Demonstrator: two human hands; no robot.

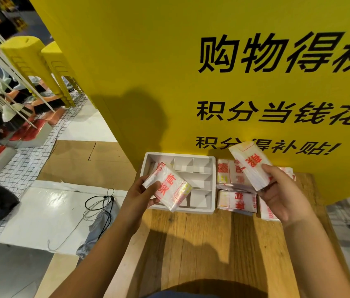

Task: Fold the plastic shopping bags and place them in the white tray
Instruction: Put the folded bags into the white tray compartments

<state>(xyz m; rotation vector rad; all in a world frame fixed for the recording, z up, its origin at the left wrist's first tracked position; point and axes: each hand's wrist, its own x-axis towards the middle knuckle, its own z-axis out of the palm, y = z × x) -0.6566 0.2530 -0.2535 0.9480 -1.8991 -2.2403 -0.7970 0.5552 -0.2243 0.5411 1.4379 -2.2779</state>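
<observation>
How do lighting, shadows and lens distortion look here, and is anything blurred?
Head view: bright, even light. Shadows fall on the yellow panel and wooden table. Wide-angle bending tilts the panel's edge. Red print reads sharp on the left bag and right bag, gripped by left hand and right hand; left bag covers part of the white tray.

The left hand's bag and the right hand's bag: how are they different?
The left hand holds the left bag over the tray; the right hand holds the right bag over the pile beside it. The left bag sits lower, the right bag higher. Both are folded, white with red print.
</observation>
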